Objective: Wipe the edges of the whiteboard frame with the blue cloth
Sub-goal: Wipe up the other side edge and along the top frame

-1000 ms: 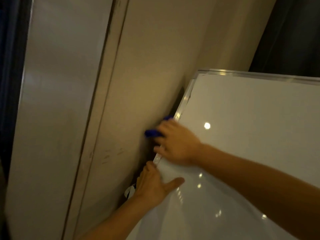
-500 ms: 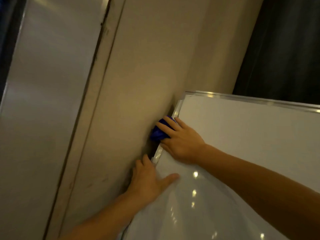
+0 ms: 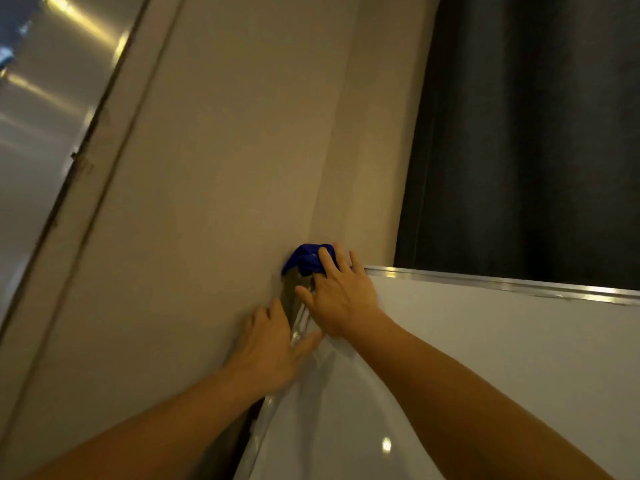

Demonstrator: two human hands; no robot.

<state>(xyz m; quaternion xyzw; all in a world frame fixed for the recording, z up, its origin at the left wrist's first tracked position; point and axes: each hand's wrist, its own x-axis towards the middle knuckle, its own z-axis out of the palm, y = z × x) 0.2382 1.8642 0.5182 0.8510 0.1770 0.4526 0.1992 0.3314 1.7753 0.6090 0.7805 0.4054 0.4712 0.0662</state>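
Sliding up the left rail, my right hand (image 3: 341,299) had carried the blue cloth (image 3: 304,259) from midway along that side to the whiteboard's top left corner, where a second ago it was well below it. The cloth sat bunched at the corner, squeezed between the metal frame (image 3: 502,281) and the beige wall (image 3: 214,202), with my right fingers (image 3: 327,259) spread and pressing down over it, not pinching; the thumb lay apart, lower on the rail. My left hand (image 3: 268,344) had followed upward too, fingers loosely curled round the outer side of the rail near the wall, thumb stretched flat across onto the white board surface (image 3: 485,358), bracing the leaning board. How tightly those left fingers gripped behind the edge I could not tell, since the rail hid their tips.

I judged the left edge as good as finished, as far as the wiping had gone. The silver top rail ran off to the right, untouched by the cloth, so the next stretch meant turning the corner and dragging along it. The tight gap at the wall looked likely to snag the cloth.
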